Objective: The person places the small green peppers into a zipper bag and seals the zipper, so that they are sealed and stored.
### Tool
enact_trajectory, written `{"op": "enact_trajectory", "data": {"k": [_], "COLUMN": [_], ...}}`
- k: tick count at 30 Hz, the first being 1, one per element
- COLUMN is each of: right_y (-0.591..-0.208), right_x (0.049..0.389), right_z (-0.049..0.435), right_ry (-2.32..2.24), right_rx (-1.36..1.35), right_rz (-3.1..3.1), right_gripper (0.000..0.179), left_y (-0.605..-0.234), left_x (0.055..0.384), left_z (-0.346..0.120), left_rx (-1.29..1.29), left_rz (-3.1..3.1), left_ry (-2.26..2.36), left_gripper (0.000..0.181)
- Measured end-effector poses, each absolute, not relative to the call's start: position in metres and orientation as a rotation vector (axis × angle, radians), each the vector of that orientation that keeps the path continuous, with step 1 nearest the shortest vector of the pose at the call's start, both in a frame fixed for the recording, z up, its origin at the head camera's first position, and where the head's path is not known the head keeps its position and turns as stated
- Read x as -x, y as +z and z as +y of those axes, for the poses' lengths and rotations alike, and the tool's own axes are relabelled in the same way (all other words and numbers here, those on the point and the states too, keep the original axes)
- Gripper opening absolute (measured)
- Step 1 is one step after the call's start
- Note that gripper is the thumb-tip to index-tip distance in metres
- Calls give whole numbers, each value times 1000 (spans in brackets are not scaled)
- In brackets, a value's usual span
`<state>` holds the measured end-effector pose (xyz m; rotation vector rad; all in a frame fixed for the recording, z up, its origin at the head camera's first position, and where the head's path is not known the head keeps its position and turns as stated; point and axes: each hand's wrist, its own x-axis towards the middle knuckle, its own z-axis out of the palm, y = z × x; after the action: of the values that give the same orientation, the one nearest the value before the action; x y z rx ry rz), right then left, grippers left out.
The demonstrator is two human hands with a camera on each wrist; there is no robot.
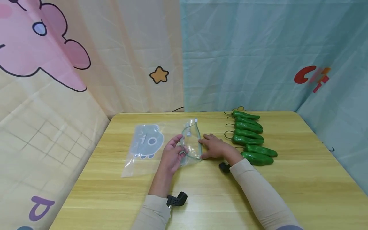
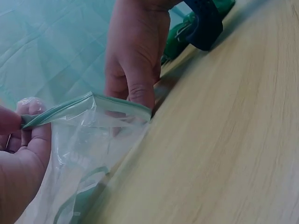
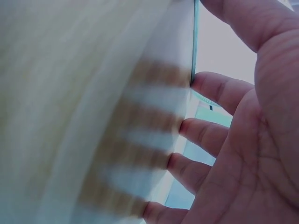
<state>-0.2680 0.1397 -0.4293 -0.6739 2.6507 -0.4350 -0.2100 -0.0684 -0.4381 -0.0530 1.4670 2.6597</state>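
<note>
Zip bag (image 1: 159,140) gapes, left fingers (image 1: 174,140) pinching one edge, right fingers (image 3: 203,133) spread apart, touching the other

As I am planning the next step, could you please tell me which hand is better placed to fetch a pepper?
Probably the right hand: it is nearer the peppers and its fingers are spread out, while the left hand pinches the bag.

**Pinched left, spread right**

From my station, I have both arms (image 1: 261,188) stretched toward the table's (image 1: 207,204) far edge, converging. My left hand (image 1: 171,155) pinches, thumb against bent fingers; my right hand (image 1: 217,148) points its spread fingers down.
</note>
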Motion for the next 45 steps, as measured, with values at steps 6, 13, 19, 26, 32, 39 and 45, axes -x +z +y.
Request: {"op": "enact_trajectory", "data": {"k": [6,13,19,26,32,39,45], "right_y": [-428,-427,-427,-429,-431,-431,-425], "right_x": [267,266,265,264,263,259,253], "right_z": [141,140,140,142,145,150,157], "right_ry": [-466,-481,-479,-499,-576,-633,-639], "right_rx": [663,652,654,679,723,773,819], "right_rz": [2650,2647,2659,2670,2672,2695,2746], "right_gripper": [80,79,79,80,79,78,72], "left_y": [-439,-441,-444,-447,-447,-447,-447], "left_x": [208,209,209,210,209,208,208], "left_z": [-70,-73,-73,-68,-66,-67,-65], "left_rx": [53,27,48,64,69,45,41], "left_rz": [1583,1651,1733,1789,1796,1803,1785], "left_ry": [2556,2499,2466,2431,2424,2420,2436], "left_gripper": [51,55,55,55,53,52,53]}}
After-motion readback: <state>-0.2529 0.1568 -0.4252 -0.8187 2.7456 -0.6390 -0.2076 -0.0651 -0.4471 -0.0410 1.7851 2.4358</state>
